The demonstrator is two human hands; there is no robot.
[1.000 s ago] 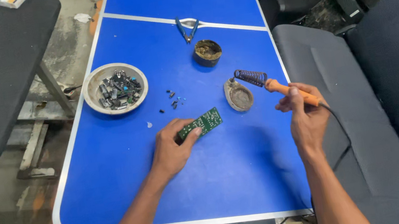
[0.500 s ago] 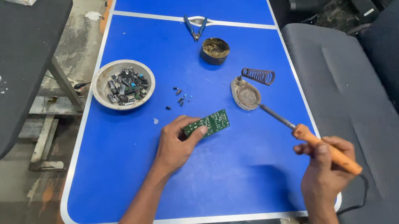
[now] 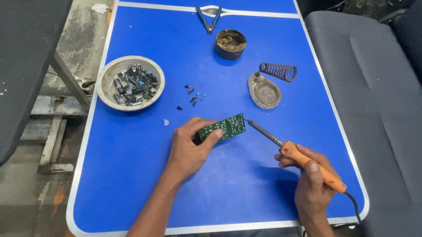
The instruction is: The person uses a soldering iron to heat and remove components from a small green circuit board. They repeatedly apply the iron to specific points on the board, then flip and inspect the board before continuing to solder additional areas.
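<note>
In the head view, the left hand (image 3: pixel 189 150) pinches a small green circuit board (image 3: pixel 223 128) by its left end, thumb on top and fingers curled under, holding it just above or on the blue counter (image 3: pixel 134 163) near its middle; which of the two cannot be told. The right hand (image 3: pixel 309 182) is clenched around the orange handle of a soldering iron (image 3: pixel 294 155), whose thin metal tip points up-left and sits right at the board's right edge. The board looks light, stiff and thin, with fragile parts on its face, so it is best gripped by its bare edges. The iron's tip is likely hot; only the handle is safe to grasp. Beyond the board lie a few loose small components (image 3: pixel 192 96), a grey bowl (image 3: pixel 130 83) filled with electronic parts, a round tin (image 3: pixel 231 44) of brownish paste, a coil-spring iron stand (image 3: pixel 268 83) and blue-handled pliers (image 3: pixel 209 17).
</note>
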